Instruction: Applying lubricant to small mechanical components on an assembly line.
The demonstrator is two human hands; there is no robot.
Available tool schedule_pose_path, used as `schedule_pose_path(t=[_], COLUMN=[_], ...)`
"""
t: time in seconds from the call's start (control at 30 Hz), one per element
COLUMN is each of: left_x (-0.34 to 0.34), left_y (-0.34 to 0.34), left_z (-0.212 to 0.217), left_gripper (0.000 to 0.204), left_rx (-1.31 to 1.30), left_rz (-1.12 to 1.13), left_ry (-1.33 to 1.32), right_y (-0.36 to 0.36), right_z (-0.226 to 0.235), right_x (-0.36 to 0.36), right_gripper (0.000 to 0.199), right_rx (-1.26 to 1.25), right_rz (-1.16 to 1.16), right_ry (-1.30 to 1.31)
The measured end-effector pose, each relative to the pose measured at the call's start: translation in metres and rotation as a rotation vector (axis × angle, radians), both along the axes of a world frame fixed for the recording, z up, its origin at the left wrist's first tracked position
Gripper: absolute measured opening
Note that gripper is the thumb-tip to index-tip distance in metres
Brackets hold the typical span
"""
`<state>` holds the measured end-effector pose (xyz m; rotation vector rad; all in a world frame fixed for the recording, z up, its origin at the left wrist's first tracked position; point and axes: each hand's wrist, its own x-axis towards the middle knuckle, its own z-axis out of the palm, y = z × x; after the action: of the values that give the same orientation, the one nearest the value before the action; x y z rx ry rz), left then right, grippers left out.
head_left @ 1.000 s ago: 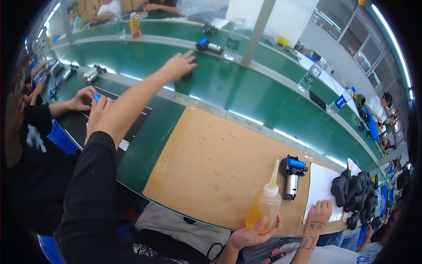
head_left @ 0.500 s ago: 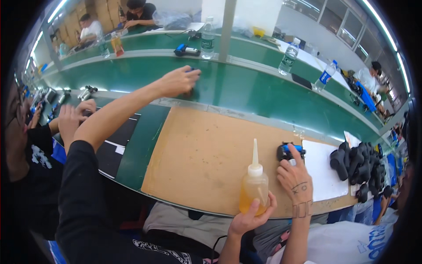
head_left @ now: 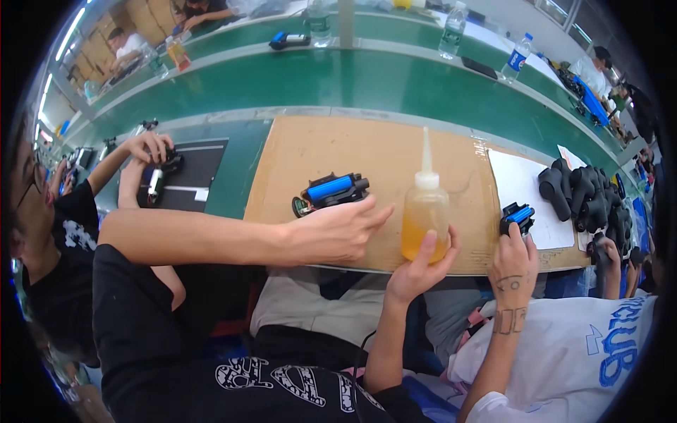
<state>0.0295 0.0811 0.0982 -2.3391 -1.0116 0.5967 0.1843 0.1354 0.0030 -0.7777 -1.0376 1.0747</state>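
Observation:
A black assembly with a blue cylinder (head_left: 330, 187) and a round green board at one end lies on the brown cardboard sheet (head_left: 289, 151). On its near side, close against it, is my left hand (head_left: 335, 231), palm down, with thumb and forefinger apart. Some of its other fingers curl under and are partly hidden. My right hand (head_left: 422, 271) holds a clear squeeze bottle (head_left: 425, 211) upright from below. Amber liquid fills its lower part, and a long pale nozzle points up from the white cap.
At right, a co-worker's tattooed hand (head_left: 513, 261) touches another blue-and-black assembly (head_left: 518, 215) beside white paper (head_left: 536, 236) and piled black housings (head_left: 582, 194). A co-worker at left handles parts over a black mat (head_left: 201, 166). Bottles (head_left: 451, 32) and a phone (head_left: 479, 67) line the far ledge.
My left hand has come back from the far green surface to the cardboard, where the blue-and-black assembly now lies. My right hand still holds the bottle. The view has tilted down.

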Motion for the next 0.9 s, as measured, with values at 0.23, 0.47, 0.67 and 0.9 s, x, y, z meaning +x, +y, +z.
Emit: schedule_pose_path(t=[0.23,0.47,0.67,0.9], left_x=[-0.038,-0.037,-0.021,-0.030], left_y=[0.012,-0.079,-0.078,-0.075], left_z=[0.091,-0.056,-0.089,-0.089], left_gripper=[0.036,0.036,0.053,0.057], left_rx=[-0.236,0.870,0.582,0.575], left_rz=[0.350,0.651,0.758,0.716], left_ry=[-1.292,-1.743,-1.725,-1.692], right_y=[0.011,0.005,0.006,0.005], right_z=[-0.002,-0.004,0.002,0.000], right_x=[0.016,0.018,0.017,0.017], right_gripper=[0.044,0.047,0.047,0.049], right_rx=[-0.156,-0.082,-0.039,-0.008], right_rz=[0.090,0.352,0.297,0.306], right_ry=[0.229,-0.068,-0.152,-0.249])
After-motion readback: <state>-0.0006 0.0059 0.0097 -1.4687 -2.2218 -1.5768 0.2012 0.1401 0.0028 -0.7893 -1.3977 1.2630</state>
